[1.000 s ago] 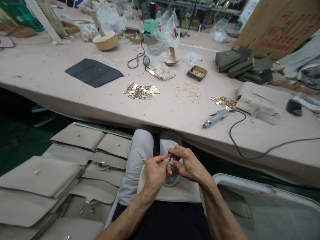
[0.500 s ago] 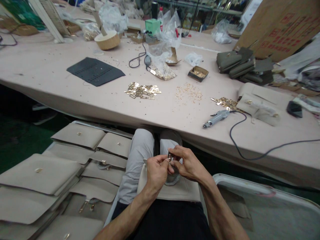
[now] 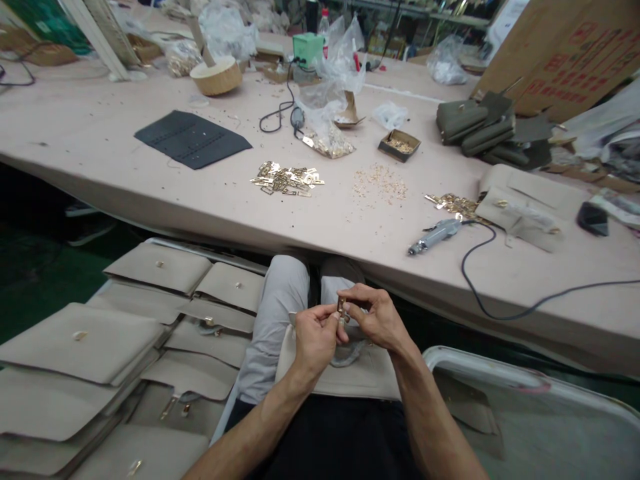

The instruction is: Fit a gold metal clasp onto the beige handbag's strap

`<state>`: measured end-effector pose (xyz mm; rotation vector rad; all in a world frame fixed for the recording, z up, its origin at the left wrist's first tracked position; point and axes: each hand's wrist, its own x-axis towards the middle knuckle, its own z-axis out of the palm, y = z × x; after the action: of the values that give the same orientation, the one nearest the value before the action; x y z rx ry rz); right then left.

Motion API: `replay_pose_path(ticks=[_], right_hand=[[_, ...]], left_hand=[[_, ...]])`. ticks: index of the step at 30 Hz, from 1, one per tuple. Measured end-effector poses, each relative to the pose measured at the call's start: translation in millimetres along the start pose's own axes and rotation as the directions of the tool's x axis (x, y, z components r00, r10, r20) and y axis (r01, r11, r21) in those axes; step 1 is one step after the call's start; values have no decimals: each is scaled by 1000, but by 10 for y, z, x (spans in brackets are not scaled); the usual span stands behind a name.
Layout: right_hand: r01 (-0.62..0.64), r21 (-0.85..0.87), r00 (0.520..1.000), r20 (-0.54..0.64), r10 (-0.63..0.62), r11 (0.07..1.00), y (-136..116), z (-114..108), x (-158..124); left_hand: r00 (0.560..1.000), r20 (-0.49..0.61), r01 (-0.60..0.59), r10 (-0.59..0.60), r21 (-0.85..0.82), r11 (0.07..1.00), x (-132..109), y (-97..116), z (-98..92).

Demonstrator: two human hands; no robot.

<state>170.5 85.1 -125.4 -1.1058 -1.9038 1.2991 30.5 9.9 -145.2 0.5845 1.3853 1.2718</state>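
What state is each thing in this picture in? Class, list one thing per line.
left hand: shut, pinching the clasp
right hand: shut, pinching the same clasp
bag: lying beneath both hands
screwdriver: lying on the table, cord attached
box: open, gold bits inside
stacked bags: flaps folded down

Left hand (image 3: 313, 337), right hand (image 3: 377, 320), clasp (image 3: 341, 307) raised slightly
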Motion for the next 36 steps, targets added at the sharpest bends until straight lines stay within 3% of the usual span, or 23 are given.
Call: replay_pose_path(ticks=[11, 21, 29, 36], right_hand=[[-17, 51, 1000, -7, 17, 999, 22, 36, 29], [14, 42, 1000, -5, -14, 999, 3, 48, 11], [96, -95, 990, -96, -105, 991, -56, 136, -17], [142, -126, 978, -134, -159, 982, -84, 162, -75]], left_hand=[[985, 124, 123, -120, -17, 992, 80, -9, -61], [988, 105, 121, -109, -114, 986, 70, 20, -49], [997, 14, 83, -82, -79, 993, 86, -42, -2], [998, 2, 65, -65, -58, 996, 87, -22, 23]])
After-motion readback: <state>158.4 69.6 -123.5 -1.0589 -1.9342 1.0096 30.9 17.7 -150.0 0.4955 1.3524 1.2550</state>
